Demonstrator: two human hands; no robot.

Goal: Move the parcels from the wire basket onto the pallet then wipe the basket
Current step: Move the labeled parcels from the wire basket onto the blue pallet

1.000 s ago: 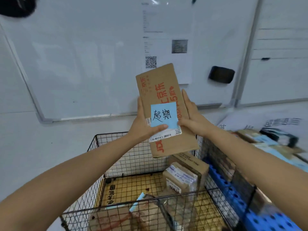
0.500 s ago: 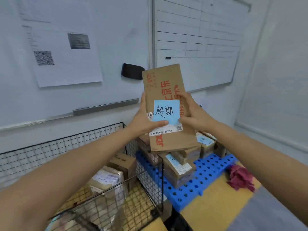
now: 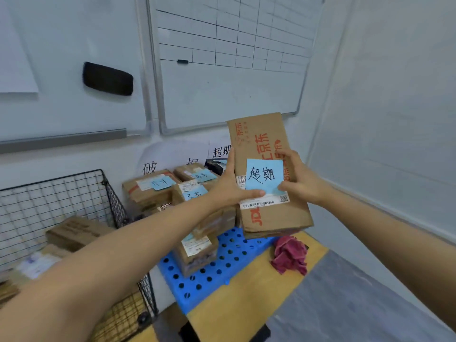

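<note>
I hold a flat brown cardboard parcel (image 3: 261, 144) with red print and a blue handwritten note upright above the blue perforated pallet (image 3: 222, 265). My left hand (image 3: 232, 186) grips its left edge, thumb across the label. My right hand (image 3: 301, 178) grips its right edge, thumb on the note. Several labelled parcels (image 3: 153, 188) are stacked on the pallet's far side. The black wire basket (image 3: 108, 193) stands at the left with more parcels (image 3: 74, 230) inside, partly hidden by my left arm.
A crumpled red cloth (image 3: 288, 255) lies on the yellow floor strip beside the pallet's right edge. Whiteboards (image 3: 222, 70) with a black eraser (image 3: 108, 79) hang on the wall behind. Paper signs with characters are taped to the wall above the pallet. A white wall closes the right side.
My view has swung right from the basket to the pallet. Both hands have carried the parcel from above the basket to above the pallet and lower, keeping the same hold.
</note>
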